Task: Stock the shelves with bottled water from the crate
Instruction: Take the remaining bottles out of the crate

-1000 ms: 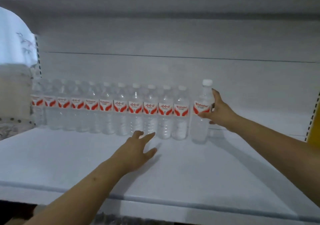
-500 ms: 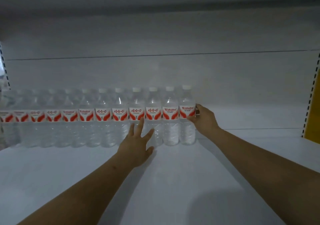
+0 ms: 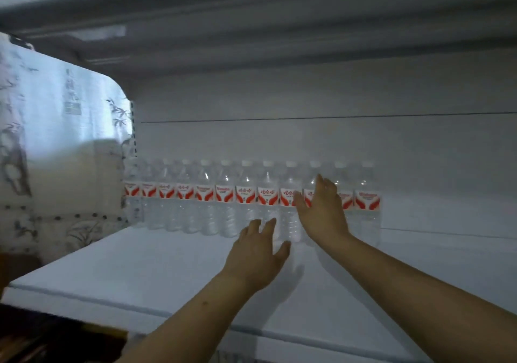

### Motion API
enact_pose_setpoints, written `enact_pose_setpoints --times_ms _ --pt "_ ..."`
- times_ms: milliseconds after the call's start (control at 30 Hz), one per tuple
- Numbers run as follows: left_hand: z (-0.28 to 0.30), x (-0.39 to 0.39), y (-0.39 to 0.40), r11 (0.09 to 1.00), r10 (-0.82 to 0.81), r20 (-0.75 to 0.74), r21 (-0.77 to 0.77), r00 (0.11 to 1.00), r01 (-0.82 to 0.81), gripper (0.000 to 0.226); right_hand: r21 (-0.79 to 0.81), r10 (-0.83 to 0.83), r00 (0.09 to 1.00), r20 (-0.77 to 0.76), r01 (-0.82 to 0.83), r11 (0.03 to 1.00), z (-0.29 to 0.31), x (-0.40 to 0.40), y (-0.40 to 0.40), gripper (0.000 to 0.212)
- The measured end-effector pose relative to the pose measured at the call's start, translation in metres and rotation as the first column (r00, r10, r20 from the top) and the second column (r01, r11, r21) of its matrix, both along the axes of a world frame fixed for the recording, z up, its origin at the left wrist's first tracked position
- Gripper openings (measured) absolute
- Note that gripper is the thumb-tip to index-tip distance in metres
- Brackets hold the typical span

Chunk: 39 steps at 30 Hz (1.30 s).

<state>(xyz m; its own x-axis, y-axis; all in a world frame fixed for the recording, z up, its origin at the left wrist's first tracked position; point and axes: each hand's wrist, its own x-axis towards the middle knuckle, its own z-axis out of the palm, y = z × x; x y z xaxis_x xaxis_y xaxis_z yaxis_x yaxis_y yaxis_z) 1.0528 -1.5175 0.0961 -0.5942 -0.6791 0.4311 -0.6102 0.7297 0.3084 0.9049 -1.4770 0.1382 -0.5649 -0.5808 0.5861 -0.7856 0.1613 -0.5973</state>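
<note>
Several clear water bottles [image 3: 205,199] with white caps and red-and-white labels stand upright in one row along the back of a white shelf [image 3: 156,267]. The rightmost bottle [image 3: 367,200] stands free at the row's end. My right hand [image 3: 321,209] is open, fingers spread, in front of the bottles second and third from the right; whether it touches them is unclear. My left hand [image 3: 258,253] is open too, hovering just above the shelf in front of the row's middle. No crate is in view.
A large pack in printed white wrapping [image 3: 58,150] fills the neighbouring shelf bay on the left. Another shelf [image 3: 251,27] hangs overhead. The shelf's front edge [image 3: 195,316] runs below my forearms. White shelf surface stretches right of the last bottle.
My right hand has let go of the last bottle, now standing at the row's right end, and moved left, open. My left hand stays open. The view has shifted left.
</note>
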Motion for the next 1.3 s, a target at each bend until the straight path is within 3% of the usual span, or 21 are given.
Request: enact_pose_setpoints --times_ms 67,200,333,433,500,567,633,733,833,933,1067,1167,1300 --pt "-0.009 0.042 0.002 0.997 0.062 -0.119 0.045 0.991 -0.057 0.06 0.026 0.192 0.981 -0.015 -0.191 0.981 -0.001 0.046 -0.01 0.067" --pt "-0.029 0.128 0.006 0.973 0.23 -0.328 0.09 0.916 -0.212 0.044 0.096 0.551 0.834 0.018 -0.55 0.83 -0.012 0.151 -0.036 0.059" --pt "-0.057 0.218 0.004 0.943 0.328 -0.467 0.11 0.821 -0.314 0.031 0.138 0.696 0.716 0.051 -0.696 0.705 -0.03 0.256 -0.067 0.055" --pt "-0.082 0.28 0.002 0.893 0.429 -0.542 0.132 0.723 -0.431 0.012 0.182 0.776 0.631 -0.017 -0.761 0.623 -0.047 0.322 -0.082 0.051" --pt "-0.117 0.323 0.005 0.831 0.538 -0.561 0.224 0.63 -0.51 0.01 0.247 0.84 0.538 -0.065 -0.807 0.536 -0.079 0.372 -0.084 0.048" --pt "-0.17 0.361 0.008 0.742 0.666 -0.501 0.367 0.553 -0.561 0.012 0.344 0.899 0.43 -0.087 -0.834 0.432 -0.128 0.418 -0.082 0.047" --pt "-0.23 0.393 0.008 0.618 0.783 -0.356 0.533 0.51 -0.577 0.013 0.428 0.933 0.36 -0.012 -0.841 0.331 -0.186 0.452 -0.084 0.047" --pt "-0.314 0.437 0.003 0.339 0.892 -0.048 0.729 0.45 -0.595 0.016 0.565 0.933 0.338 0.126 -0.797 0.213 -0.266 0.487 -0.099 0.041" --pt "-0.375 0.47 -0.001 0.115 0.894 0.163 0.816 0.416 -0.567 0.03 0.769 0.915 0.354 0.194 -0.633 0.083 -0.33 0.508 -0.127 0.042" --pt "-0.42 0.489 -0.015 0.0 0.852 0.266 0.861 0.451 -0.508 0.035 0.866 0.888 0.366 0.279 -0.496 -0.068 -0.376 0.519 -0.157 0.049" --pt "-0.459 0.498 -0.054 -0.113 0.763 0.329 0.915 0.557 -0.387 0.039 0.9 0.838 0.446 0.315 -0.421 -0.115 -0.423 0.525 -0.19 0.051" --pt "-0.475 0.498 -0.086 -0.248 0.795 0.329 0.943 0.51 -0.221 0.031 0.919 0.83 0.45 0.331 -0.353 -0.175 -0.455 0.527 -0.208 0.054" --pt "-0.516 0.487 -0.126 -0.31 0.816 0.305 0.948 0.49 -0.072 0.043 0.912 0.813 0.456 0.362 -0.353 -0.208 -0.478 0.532 -0.236 0.053"
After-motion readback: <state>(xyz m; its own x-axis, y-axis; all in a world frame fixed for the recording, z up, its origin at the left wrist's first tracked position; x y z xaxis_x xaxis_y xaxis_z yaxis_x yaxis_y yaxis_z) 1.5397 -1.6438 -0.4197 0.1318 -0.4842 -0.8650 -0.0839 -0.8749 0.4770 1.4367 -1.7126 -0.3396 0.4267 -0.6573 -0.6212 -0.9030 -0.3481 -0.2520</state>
